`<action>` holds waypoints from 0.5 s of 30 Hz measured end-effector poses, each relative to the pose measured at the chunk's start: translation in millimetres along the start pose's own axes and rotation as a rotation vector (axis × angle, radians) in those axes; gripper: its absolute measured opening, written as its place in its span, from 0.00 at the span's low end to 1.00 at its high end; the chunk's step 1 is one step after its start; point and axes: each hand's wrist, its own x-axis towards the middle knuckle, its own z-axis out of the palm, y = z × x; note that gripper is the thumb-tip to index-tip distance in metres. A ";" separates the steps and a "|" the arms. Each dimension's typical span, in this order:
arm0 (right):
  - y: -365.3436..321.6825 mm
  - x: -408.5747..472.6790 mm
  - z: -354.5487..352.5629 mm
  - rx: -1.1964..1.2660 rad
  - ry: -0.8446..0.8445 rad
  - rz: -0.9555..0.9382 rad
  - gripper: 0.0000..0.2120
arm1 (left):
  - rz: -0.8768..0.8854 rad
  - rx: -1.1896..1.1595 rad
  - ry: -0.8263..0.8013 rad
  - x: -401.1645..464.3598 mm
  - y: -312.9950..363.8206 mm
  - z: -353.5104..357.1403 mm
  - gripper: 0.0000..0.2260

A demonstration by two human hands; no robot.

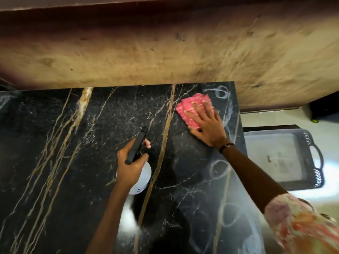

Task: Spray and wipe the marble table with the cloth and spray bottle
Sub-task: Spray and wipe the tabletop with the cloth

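Observation:
The black marble table (pixel 77 162) with gold and white veins fills the lower view. My left hand (pixel 130 165) is wrapped around a white spray bottle (pixel 142 180) with a black nozzle head, held above the table's middle. My right hand (pixel 205 125) lies flat, fingers spread, pressing a folded pink cloth (pixel 189 110) onto the table near its far right corner. White ring-shaped marks show on the marble along the right side.
A tan, stained wall (pixel 165 52) rises directly behind the table's far edge. Past the table's right edge, a grey plastic tray (pixel 282 158) with handles sits lower down. Pale floor shows at far right.

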 end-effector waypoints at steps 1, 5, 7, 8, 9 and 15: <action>18.4 -0.9 -4.8 0.026 -0.005 0.095 0.31 | 0.004 0.009 -0.007 -0.1 1.2 4.8 0.10; 33.6 32.3 -18.6 0.072 -0.037 0.311 0.33 | 0.015 0.049 -0.010 -3.4 5.8 20.3 0.13; 8.6 46.4 -16.4 0.079 -0.043 0.296 0.31 | 0.013 0.043 -0.001 -7.0 8.8 25.7 0.13; -6.8 47.3 -12.4 0.083 -0.053 0.253 0.30 | 0.008 0.039 0.002 -8.2 9.9 27.1 0.13; -21.0 41.1 -8.5 0.083 -0.057 0.188 0.29 | 0.001 0.040 0.004 -10.4 10.6 29.4 0.12; -17.1 -66.9 5.0 0.021 -0.024 -0.153 0.27 | -0.011 0.032 0.037 -25.0 10.7 37.7 0.11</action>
